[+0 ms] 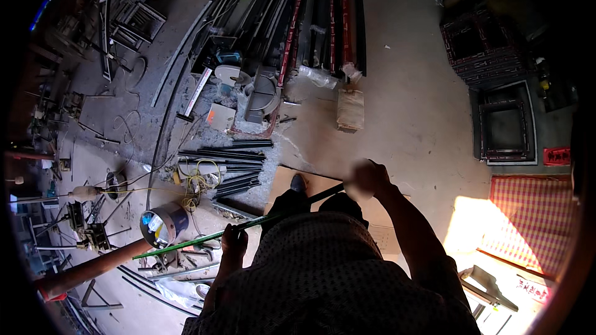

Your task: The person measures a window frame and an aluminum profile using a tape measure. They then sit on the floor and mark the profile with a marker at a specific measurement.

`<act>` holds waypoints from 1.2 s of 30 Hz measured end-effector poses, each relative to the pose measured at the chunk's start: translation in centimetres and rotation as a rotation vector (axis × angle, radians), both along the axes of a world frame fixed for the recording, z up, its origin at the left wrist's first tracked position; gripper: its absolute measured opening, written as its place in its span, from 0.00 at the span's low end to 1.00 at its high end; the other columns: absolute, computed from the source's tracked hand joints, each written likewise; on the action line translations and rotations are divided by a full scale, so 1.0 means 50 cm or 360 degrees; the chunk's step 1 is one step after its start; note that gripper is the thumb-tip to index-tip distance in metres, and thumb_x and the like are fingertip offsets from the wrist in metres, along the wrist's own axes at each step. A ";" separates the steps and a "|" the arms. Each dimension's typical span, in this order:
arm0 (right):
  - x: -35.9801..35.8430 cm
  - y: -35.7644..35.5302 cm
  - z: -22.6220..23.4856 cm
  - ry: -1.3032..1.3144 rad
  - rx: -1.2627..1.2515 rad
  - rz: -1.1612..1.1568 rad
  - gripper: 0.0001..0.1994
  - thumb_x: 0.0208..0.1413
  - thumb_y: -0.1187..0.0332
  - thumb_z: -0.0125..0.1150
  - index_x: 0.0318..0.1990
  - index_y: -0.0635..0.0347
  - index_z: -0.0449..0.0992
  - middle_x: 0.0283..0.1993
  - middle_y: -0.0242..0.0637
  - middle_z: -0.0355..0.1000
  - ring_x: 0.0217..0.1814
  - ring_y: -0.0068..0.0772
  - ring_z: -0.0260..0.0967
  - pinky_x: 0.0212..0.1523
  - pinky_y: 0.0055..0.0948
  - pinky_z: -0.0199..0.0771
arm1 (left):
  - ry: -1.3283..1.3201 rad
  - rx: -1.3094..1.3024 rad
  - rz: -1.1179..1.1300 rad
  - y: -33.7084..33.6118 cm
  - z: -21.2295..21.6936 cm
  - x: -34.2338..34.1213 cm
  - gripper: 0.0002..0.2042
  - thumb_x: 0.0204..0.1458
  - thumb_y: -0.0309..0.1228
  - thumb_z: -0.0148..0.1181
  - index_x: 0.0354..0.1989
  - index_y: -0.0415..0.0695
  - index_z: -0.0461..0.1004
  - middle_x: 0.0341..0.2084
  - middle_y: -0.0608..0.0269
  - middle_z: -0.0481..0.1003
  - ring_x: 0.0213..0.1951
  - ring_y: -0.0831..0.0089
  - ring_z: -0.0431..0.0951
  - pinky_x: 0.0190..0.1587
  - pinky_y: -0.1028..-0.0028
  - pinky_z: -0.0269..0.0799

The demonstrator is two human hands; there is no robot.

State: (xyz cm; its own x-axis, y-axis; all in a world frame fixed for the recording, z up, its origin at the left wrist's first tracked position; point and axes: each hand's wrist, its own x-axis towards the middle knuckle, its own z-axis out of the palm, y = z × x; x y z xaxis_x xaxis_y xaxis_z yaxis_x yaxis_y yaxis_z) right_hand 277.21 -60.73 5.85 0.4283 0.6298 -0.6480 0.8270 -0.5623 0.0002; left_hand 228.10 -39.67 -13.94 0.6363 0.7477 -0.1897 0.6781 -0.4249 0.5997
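I hold a long thin bar (186, 243) across my body; it is green at its left part and dark toward the right. My left hand (234, 241) grips it near the middle. My right hand (366, 180) is closed around its right end, blurred. The bar slants from lower left, near a round metal bucket (162, 224), up to the right. Below me lies a flat brown cardboard sheet (385, 229) with my dark shoes (298, 183) on it.
A pile of short dark bars (230, 164) and a yellow cable (198, 181) lie left of my feet. A chop saw (261, 90) and long metal profiles (310, 18) lie ahead. Stacked dark frames (487, 49) stand at the right, a red checked mat (534, 217) lower right.
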 end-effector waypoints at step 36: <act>0.744 0.672 -0.152 0.0435 0.0419 0.0434 0.18 0.52 0.48 0.70 0.33 0.54 0.81 0.34 0.41 0.79 0.43 0.48 0.78 0.43 0.49 0.75 | -0.0907 -0.1949 0.2145 0.181 0.073 0.814 0.25 0.60 0.56 0.62 0.51 0.47 0.75 0.44 0.61 0.80 0.47 0.66 0.77 0.52 0.63 0.72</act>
